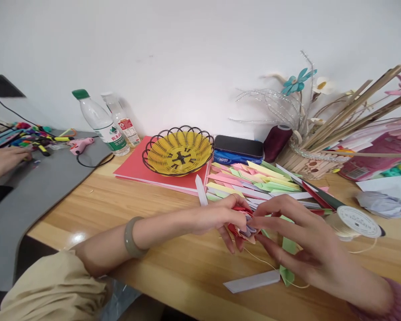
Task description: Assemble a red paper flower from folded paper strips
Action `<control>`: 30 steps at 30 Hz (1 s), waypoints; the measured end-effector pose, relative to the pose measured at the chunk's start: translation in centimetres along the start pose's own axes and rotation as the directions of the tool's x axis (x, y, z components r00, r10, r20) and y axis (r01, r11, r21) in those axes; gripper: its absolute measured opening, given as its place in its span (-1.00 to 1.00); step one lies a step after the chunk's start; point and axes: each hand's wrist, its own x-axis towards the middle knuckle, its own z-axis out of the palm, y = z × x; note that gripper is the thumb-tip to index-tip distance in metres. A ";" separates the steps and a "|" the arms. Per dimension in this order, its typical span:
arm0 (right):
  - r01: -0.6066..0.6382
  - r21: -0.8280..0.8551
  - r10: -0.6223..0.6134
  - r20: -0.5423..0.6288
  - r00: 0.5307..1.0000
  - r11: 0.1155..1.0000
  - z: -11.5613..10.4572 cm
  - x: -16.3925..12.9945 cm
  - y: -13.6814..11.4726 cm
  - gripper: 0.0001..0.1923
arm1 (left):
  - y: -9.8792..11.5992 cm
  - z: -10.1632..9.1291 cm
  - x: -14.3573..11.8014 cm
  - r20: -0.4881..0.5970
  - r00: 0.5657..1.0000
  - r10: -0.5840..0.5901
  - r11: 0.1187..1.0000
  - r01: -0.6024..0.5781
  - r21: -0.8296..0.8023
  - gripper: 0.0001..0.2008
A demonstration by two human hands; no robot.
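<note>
Between both hands is a small folded-paper flower (234, 230) with red outer layers and greyish-purple inner ones, partly hidden by fingers. My left hand (217, 219) is closed round its left side, with the thumb pressed on top. From the right, my right hand (304, 240) pinches the flower's purple part with bent fingertips. A thin cream cord (259, 258) runs below the hands. Under my right hand lies a folded green paper strip (288, 254), and a folded white strip (252, 281) rests on the table just in front.
Many folded paper strips (254, 178) lie behind the hands. Around them are a cord spool (357, 223), yellow basket (173, 149), phone (239, 148), dark red thread cone (278, 141), stick holder (307, 160) and bottles (102, 122). Another person's hand (8, 159) is far left, near a pink glue gun (81, 144).
</note>
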 end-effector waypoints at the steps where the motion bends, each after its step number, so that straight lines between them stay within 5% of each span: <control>1: 0.002 0.019 -0.002 0.027 1.000 1.000 0.0 0.0 0.0 -0.76 | 0.0 -0.2 0.0 0.023 1.000 -0.011 1.000 0.011 0.006 -0.55; 5: -0.032 0.084 0.023 0.098 0.995 0.996 0.3 0.0 0.4 -0.84 | 0.0 -1.0 0.1 0.002 0.999 -0.036 0.985 0.035 0.166 -0.58; 7: -0.069 0.097 0.055 0.139 0.989 0.993 0.5 -0.1 0.6 -0.84 | 0.2 -1.3 0.0 -0.148 0.980 0.130 0.927 -0.068 0.368 -0.65; 9: -0.104 0.098 0.084 0.186 0.979 0.990 0.7 -0.2 0.9 -0.83 | 0.2 -1.5 -0.2 -0.250 0.878 0.407 0.783 -0.195 0.591 -0.73; 12: -0.129 0.100 0.106 0.208 0.972 0.987 1.1 -0.5 1.2 -0.83 | 0.2 -1.4 -0.5 -0.090 0.734 0.673 0.465 -0.324 0.824 -0.87; 15: -0.130 0.113 0.109 0.170 0.979 0.985 1.5 -0.6 1.2 -0.86 | -0.1 -1.0 -0.7 0.167 0.697 0.697 0.141 -0.362 0.921 -0.90; 18: -0.136 0.117 0.118 0.147 0.982 0.984 1.7 -0.6 1.2 -0.89 | -0.4 -0.7 -0.9 0.264 0.681 0.683 -0.060 -0.308 0.950 -0.84; 22: -0.151 0.110 0.135 0.142 0.981 0.982 1.7 -0.5 1.2 -0.89 | -0.4 -0.5 -1.1 0.291 0.685 0.668 -0.141 -0.267 0.953 -0.79; 30: -0.169 0.130 0.151 0.138 0.979 0.977 1.8 -0.7 1.2 -0.90 | -0.5 -0.2 -1.2 0.224 0.762 0.608 -0.092 -0.213 0.973 -0.80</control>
